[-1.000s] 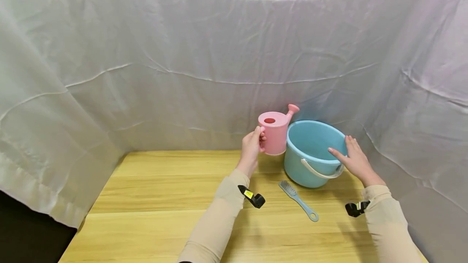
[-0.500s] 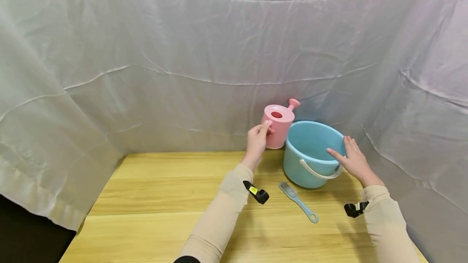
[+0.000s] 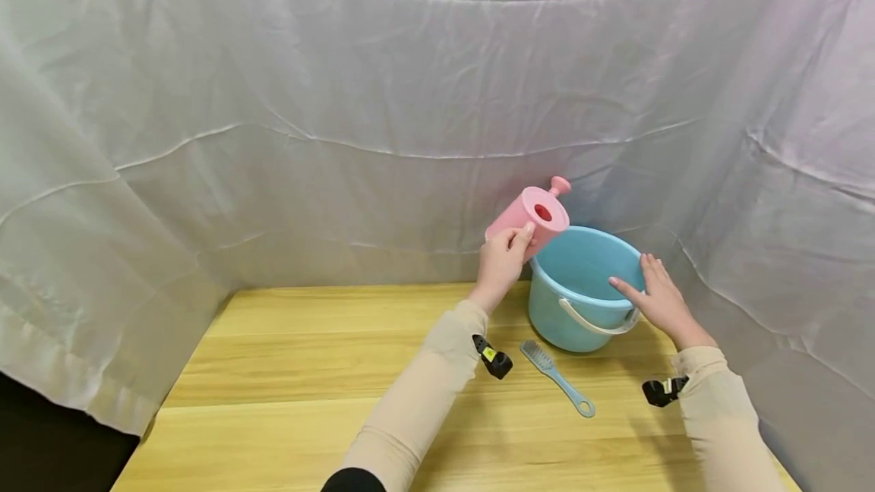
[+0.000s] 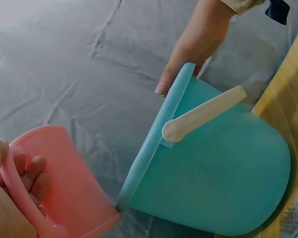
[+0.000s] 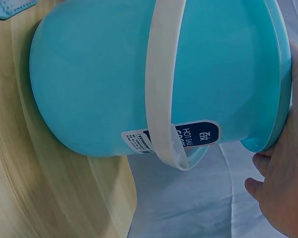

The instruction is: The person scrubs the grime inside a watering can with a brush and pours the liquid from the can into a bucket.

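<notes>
My left hand [image 3: 504, 260] grips the handle of a pink watering can [image 3: 517, 212], fingers curled through it in the left wrist view. The can tips rightward, its top hole facing me and its sprinkler head high on the right. Its lower right side overlaps the left rim of a light blue bucket [image 3: 570, 325]; I cannot tell whether they touch. The bucket stands upright on the table, its white handle [image 5: 161, 74] hanging at the front. My right hand [image 3: 666, 302] holds the bucket's right rim, thumb over the inner side and fingers outside it.
A blue brush [image 3: 557, 378] with a holed handle lies on the wooden table [image 3: 287, 370] in front of the bucket, bristles up. Grey cloth [image 3: 410, 97] hangs behind and at both sides, close to the bucket's back and right.
My left hand has moved right and up with the watering can, tipping it from upright to a rightward lean over the bucket's left rim. The right hand and bucket have stayed nearly still.
</notes>
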The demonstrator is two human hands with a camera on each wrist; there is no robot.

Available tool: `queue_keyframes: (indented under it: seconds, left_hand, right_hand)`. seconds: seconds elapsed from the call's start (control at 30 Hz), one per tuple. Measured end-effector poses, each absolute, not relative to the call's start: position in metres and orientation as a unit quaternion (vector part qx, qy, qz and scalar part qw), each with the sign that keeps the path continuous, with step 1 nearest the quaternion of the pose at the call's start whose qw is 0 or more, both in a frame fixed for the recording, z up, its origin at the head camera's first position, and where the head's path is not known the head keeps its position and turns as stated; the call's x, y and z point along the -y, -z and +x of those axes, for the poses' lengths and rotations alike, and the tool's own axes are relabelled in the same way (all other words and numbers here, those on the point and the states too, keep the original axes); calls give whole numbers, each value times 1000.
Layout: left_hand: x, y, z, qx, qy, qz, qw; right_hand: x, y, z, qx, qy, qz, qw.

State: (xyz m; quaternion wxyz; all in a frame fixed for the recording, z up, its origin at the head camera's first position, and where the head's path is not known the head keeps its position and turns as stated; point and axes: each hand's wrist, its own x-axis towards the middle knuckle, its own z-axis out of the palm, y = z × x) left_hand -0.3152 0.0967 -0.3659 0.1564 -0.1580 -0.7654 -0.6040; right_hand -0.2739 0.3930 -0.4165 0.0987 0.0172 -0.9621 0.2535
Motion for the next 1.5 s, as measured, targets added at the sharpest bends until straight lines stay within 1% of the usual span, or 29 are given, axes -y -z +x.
queue_keyframes:
  seconds: [0.47, 0.7, 0.9, 1.1, 1.5]
  left_hand:
    - [-108, 363, -315, 795, 532, -251, 149]
    - [-112, 366, -321, 846, 424, -267, 182]
    - [-117, 368, -321, 866, 355, -291, 199]
    - [-122, 366, -317, 887, 273, -313, 202]
    - [-127, 366, -313, 898, 190, -333, 214]
  right_hand:
    - [-389, 416, -273, 963, -250, 17, 101]
    - [-393, 418, -275, 963, -250, 15, 96]
    - [-396, 421, -276, 963, -249, 14, 99]
    - [-397, 420, -278, 964, -245, 12, 101]
    - [-395, 418, -277, 965, -246, 9, 95]
